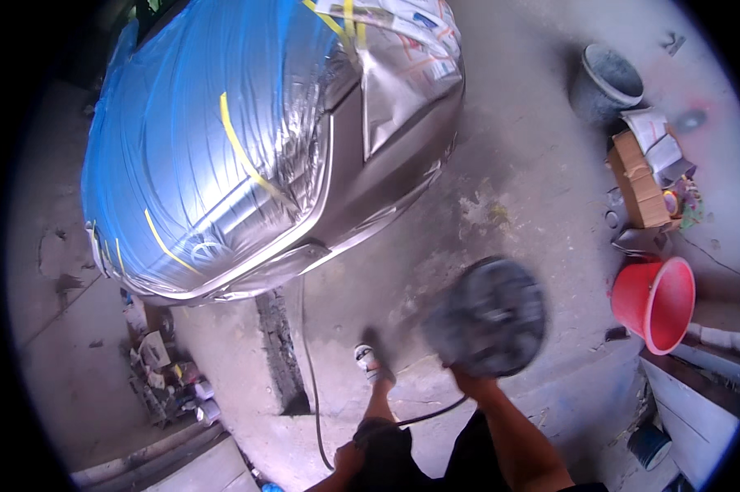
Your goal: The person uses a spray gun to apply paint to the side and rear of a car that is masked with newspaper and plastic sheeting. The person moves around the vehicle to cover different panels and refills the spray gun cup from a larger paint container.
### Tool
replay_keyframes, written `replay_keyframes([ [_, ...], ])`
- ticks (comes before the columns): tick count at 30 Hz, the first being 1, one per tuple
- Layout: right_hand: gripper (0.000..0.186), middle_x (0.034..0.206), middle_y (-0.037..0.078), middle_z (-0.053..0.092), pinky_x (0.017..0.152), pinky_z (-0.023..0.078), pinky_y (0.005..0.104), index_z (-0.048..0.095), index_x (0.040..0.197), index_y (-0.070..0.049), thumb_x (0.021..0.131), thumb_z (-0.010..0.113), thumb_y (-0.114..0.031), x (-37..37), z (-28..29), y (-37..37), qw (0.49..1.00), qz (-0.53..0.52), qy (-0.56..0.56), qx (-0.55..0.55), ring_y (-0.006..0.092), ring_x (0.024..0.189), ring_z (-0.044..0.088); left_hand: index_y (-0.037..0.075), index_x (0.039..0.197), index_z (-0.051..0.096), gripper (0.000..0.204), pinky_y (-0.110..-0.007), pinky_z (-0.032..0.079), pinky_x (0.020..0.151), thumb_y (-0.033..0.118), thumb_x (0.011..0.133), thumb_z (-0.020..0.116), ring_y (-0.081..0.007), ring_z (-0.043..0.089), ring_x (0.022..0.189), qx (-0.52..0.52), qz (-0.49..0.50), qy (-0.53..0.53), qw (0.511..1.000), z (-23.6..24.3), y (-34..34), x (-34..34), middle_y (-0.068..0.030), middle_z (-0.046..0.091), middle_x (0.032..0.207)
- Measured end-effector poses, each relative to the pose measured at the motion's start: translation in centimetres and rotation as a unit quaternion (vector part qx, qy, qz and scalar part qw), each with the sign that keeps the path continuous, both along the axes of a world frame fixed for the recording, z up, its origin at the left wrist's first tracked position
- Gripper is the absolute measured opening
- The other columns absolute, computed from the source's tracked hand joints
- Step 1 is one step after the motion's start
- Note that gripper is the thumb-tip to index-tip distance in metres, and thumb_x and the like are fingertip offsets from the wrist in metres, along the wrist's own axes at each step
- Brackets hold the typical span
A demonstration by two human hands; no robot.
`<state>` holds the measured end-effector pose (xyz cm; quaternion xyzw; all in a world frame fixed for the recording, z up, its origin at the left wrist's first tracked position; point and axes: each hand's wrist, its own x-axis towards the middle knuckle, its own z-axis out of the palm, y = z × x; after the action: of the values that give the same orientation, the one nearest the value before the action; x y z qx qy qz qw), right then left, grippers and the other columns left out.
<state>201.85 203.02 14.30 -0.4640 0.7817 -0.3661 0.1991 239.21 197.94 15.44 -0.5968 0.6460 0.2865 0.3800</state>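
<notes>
My right hand (468, 377) is closed on a dark, round, bucket-like object (489, 312), blurred and held out in front of me; the exact part gripped is hidden. My left hand (349, 455) is low, by my dark-clad leg, closed round a black hose (312, 369). A length of hose also runs beneath the round object. Ahead at the left stands a car body (394, 180), its lower part silvery grey, covered with blue plastic sheeting (181, 123), paper and yellow tape.
A grey bucket (612, 82), cardboard box (636, 176) and red bucket (665, 303) line the right side. Litter (157, 353) lies at lower left. A dark groove (275, 344) crosses the concrete floor. Boards (689, 418) and a dark can (648, 447) sit at lower right.
</notes>
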Motion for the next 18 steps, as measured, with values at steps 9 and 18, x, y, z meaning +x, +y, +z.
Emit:
replay_keyframes([
  [9,0.029,0.101,0.008,0.06,0.08,0.044,0.0345,0.057,0.106,-0.004,0.083,0.058,-0.021,-8.2,-7.9,1.3,0.942,-0.18,-0.28,-0.046,0.0222,0.087,0.057,0.006,0.091,0.063,0.043,-0.045,0.047,0.073,0.044,0.084,0.046,-0.0379,0.059,0.085,0.087,-0.009,0.056,0.995,-4.0,12.2,1.6,-0.0207,0.062,0.086],
  [18,0.032,0.094,0.005,0.051,0.075,0.035,0.0284,0.052,0.114,-0.011,0.086,0.053,-0.025,-3.3,-15.5,-1.9,0.96,-0.184,-0.206,0.036,0.0146,0.086,0.046,0.003,0.095,0.061,0.052,-0.043,0.046,0.074,0.051,0.082,0.048,-0.0363,0.06,0.084,0.143,0.069,-0.042,0.986,-3.4,11.2,-4.0,-0.0221,0.062,0.085],
])
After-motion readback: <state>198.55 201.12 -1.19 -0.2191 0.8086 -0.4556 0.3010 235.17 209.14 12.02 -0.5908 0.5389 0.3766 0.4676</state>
